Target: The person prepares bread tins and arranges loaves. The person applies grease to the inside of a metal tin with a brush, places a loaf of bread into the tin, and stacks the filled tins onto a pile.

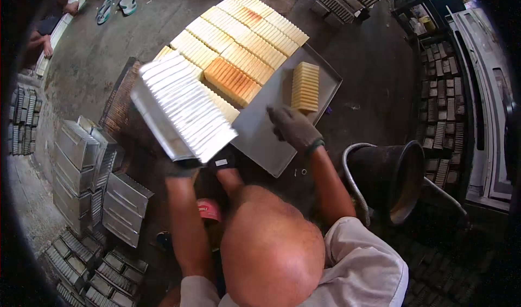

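Observation:
My left hand (182, 169), in a dark glove, grips the lower end of a shiny ribbed metal bread pan (187, 109). The pan is tilted and hides much of this hand and part of the bread behind it. My right hand (293, 128), in a grey-brown glove, is over the flat metal tray (266, 144) with its fingers apart and nothing in them. Just beyond it a ribbed pale loaf (305, 87) stands alone on the tray. To its left lie rows of ribbed loaves (239, 38), among them a browner loaf (232, 80).
Stacked metal pans (78, 166) stand at the left, with more ribbed pans (103, 269) at the lower left. A dark bucket (388, 179) lies tipped at the right beside a metal hose (347, 171). Pans (442, 111) line the right side. Flip-flops (127, 4) and another person's foot (48, 46) show upper left.

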`<state>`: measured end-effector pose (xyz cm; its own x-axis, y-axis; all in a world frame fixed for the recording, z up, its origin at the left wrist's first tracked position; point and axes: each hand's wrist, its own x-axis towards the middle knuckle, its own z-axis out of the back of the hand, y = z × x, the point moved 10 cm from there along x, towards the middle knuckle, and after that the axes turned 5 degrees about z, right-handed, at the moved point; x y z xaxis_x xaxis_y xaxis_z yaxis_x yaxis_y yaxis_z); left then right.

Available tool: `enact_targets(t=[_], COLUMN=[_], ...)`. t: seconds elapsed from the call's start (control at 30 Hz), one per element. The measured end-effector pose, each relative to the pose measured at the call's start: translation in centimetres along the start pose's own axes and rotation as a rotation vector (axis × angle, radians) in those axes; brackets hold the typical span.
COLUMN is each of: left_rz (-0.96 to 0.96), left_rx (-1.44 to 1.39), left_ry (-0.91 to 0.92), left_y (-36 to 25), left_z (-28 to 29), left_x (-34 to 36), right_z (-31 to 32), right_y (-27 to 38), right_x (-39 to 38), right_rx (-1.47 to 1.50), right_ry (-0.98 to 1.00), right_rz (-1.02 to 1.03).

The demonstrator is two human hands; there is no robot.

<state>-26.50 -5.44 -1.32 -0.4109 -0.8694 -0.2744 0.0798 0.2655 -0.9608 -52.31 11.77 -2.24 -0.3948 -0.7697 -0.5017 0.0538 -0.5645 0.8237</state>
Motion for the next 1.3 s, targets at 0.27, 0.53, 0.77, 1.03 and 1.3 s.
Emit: enact_targets(t=[0.27, 0.53, 0.77, 1.03, 1.3], left_rz=[0.218, 0.153, -0.127, -0.371, -0.407], left_rx=[-0.384, -0.883, -0.819, -0.37, -1.348], left_ry=[-0.486, -0.185, -0.259, -0.769, -0.224], left_y=[19.2, 11.5, -4.4, -16.3, -1.3], left_z=[23.6, 18.1, 13.9, 17.8, 20.1], left_x=[-7.1, -11.4, -8.2, -23.7, -32.6], right_z=[12.8, 8.4, -3.3, -23.0, -29.6], right_y=[-20.8, -2.5, 31.7, 34.4, 25.6], right_x=[9.6, 1.8, -15.2, -23.8, -23.2], right_rx=[-0.825, -0.213, -0.053, -0.525, -0.091], right_ry=[-0.261, -0.138, 0.186, 0.253, 0.629], right_rz=[-0.129, -0.095, 0.783, 1.128, 0.809])
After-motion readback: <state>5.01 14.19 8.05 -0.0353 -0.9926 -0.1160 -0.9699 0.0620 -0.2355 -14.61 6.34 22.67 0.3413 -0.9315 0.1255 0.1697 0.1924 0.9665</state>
